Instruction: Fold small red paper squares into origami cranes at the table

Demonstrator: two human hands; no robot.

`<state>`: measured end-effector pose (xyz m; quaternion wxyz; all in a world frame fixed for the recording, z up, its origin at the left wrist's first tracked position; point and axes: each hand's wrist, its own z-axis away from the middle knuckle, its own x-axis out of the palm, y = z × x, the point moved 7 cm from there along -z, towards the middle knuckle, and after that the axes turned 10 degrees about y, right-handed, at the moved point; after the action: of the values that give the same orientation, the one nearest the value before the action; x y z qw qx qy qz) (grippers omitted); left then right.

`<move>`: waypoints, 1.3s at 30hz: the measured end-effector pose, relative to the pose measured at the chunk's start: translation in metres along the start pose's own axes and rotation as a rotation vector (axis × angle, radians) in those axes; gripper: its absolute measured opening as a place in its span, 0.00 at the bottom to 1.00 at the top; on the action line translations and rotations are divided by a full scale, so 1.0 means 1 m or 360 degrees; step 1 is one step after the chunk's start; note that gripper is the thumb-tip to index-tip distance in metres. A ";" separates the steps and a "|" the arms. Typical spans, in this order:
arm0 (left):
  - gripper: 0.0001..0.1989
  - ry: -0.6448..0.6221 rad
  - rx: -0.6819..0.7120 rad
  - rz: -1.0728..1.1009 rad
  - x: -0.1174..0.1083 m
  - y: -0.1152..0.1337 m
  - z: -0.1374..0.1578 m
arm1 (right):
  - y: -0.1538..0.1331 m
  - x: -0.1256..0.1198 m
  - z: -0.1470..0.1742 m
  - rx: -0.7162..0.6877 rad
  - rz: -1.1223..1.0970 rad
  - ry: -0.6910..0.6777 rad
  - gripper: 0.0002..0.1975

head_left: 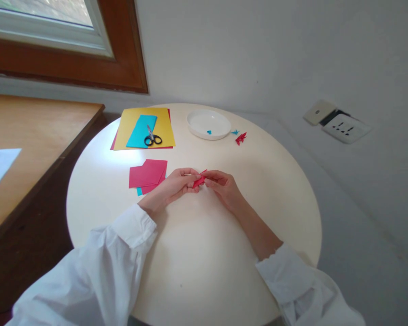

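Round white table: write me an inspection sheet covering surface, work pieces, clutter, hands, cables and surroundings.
Surface: round white table, glare near its left edge.
Work pieces: small folded red paper between the hands; red sheets overlapping, blue showing beneath.
Clutter: black-handled scissors across blue paper, atop a yellow sheet; white dish with a blue scrap inside; red pieces and a blue piece beside it.
Hands: left hand and right hand both on the folded red paper.
Cables: nothing seen.
Surroundings: wall outlet right; wood-framed window, wooden desk left.

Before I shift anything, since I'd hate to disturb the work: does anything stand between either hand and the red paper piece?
Nothing visible does: the left hand and right hand both hold the red paper piece directly. The scissors lie apart.
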<state>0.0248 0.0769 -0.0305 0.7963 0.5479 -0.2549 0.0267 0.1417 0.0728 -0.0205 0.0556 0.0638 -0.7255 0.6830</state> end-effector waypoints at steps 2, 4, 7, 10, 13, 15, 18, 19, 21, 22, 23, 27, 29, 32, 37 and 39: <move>0.08 0.0046 -0.0011 -0.0021 -0.001 0.001 0.000 | -0.001 0.002 0.001 0.0020 0.0011 -0.0007 0.09; 0.09 0.0095 0.0000 -0.0037 -0.002 0.002 0.000 | -0.003 0.002 0.001 0.0020 0.0046 0.0012 0.09; 0.09 0.0158 0.0051 -0.0081 -0.002 0.006 0.000 | -0.004 0.003 0.001 0.0002 0.0082 0.0027 0.08; 0.09 0.0190 0.0127 -0.0199 -0.002 0.009 0.000 | -0.004 0.003 0.002 -0.0018 0.0095 0.0008 0.07; 0.09 0.0196 0.0229 -0.0371 -0.001 0.013 0.000 | -0.005 0.005 0.003 -0.0032 0.0088 -0.0025 0.07; 0.10 0.0207 0.0284 -0.0464 -0.001 0.016 0.000 | -0.005 0.006 0.002 -0.0031 0.0077 -0.0032 0.07; 0.11 0.0209 0.0323 -0.0527 0.000 0.018 0.002 | -0.004 0.006 0.002 -0.0003 0.0057 -0.0055 0.07; 0.11 0.0206 0.0328 -0.0536 0.000 0.018 0.002 | -0.003 0.006 0.002 0.0006 0.0050 -0.0067 0.08; 0.11 0.0204 0.0334 -0.0548 0.001 0.020 0.003 | -0.002 0.006 0.002 0.0018 0.0041 -0.0086 0.08; 0.12 0.0210 0.0338 -0.0553 0.002 0.020 0.004 | -0.002 0.006 0.002 0.0020 0.0039 -0.0088 0.08; 0.12 0.0219 0.0342 -0.0558 0.002 0.021 0.005 | -0.002 0.006 0.003 0.0023 0.0043 -0.0089 0.08; 0.14 0.0240 0.0340 -0.0580 0.004 0.025 0.007 | -0.002 0.006 0.003 0.0054 0.0057 -0.0089 0.08; 0.14 0.0234 0.0341 -0.0591 0.005 0.025 0.008 | -0.002 0.007 0.004 0.0074 0.0060 -0.0086 0.09; 0.14 0.0215 0.0362 -0.0597 0.003 0.022 0.006 | -0.002 0.007 0.004 0.0092 0.0071 -0.0084 0.10; 0.12 0.0145 0.0421 -0.0606 -0.001 0.015 0.000 | 0.000 0.008 0.004 0.0100 0.0109 -0.0089 0.12; 0.11 0.0131 0.0437 -0.0613 -0.001 0.014 -0.001 | 0.000 0.008 0.004 0.0098 0.0127 -0.0097 0.12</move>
<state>0.0194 0.0833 -0.0191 0.7145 0.6880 -0.1069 -0.0688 0.1341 0.0682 -0.0190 0.0042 0.0571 -0.7075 0.7044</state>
